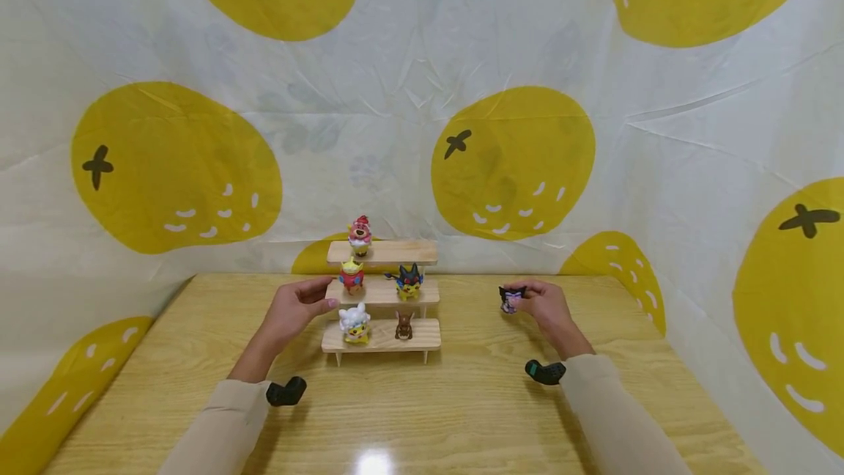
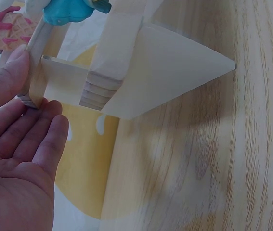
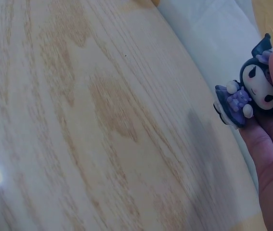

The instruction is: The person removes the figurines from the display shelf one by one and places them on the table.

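My right hand point(image 1: 549, 311) pinches a small black-and-purple figurine point(image 3: 259, 89) with a white face, held above the table at the right. Its thumb lies across the figurine's head, and the other fingers are behind it. At the left, my left hand point(image 1: 293, 311) grips the end of the middle step of a three-tier wooden display stand point(image 1: 382, 344). In the left wrist view its thumb is on the step's upper side and the fingers point(image 2: 49, 139) curl beneath. On the middle step stand a red-and-blue figurine point(image 1: 352, 278) and a black-eared yellow figurine point(image 1: 409, 283).
A pink figurine point(image 1: 360, 234) in a red hat tops the stand. The lowest step bears a white-and-yellow figurine point(image 1: 354, 324) and a brown figurine point(image 1: 404, 326). Behind the wooden table point(image 1: 461, 416) hangs a white cloth point(image 1: 395, 130) with yellow fruit prints.
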`<state>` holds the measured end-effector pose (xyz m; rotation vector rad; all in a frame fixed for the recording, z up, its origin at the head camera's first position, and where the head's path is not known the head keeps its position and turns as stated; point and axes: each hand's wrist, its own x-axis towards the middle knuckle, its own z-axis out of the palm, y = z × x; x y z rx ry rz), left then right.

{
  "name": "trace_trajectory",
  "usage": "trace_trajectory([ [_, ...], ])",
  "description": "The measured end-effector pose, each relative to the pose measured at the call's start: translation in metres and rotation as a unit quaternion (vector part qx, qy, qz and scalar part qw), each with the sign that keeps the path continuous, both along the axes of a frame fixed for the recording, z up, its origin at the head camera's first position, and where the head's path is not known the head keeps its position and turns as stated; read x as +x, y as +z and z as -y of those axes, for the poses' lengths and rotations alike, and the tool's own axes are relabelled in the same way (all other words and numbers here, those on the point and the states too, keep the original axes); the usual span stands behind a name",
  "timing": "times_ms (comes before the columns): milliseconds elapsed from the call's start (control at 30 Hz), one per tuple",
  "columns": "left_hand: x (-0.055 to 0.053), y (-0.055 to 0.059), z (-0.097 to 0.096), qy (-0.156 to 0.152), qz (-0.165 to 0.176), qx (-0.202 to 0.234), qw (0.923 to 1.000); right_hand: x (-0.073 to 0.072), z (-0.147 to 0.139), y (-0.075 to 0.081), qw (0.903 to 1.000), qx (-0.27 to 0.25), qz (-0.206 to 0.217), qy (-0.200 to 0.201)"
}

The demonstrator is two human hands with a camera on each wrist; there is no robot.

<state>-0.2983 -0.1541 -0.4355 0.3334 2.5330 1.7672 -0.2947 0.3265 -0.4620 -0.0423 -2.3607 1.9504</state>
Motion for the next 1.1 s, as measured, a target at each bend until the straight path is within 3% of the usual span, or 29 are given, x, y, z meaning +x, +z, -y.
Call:
trace_trajectory([
  [1100,0.0025,0.0011,-0.0011,0.000,0.004,-0.009,1.0000,0.0023,0.0053,-0.0042,0.9995,-0.002,0.019,-0.027],
])
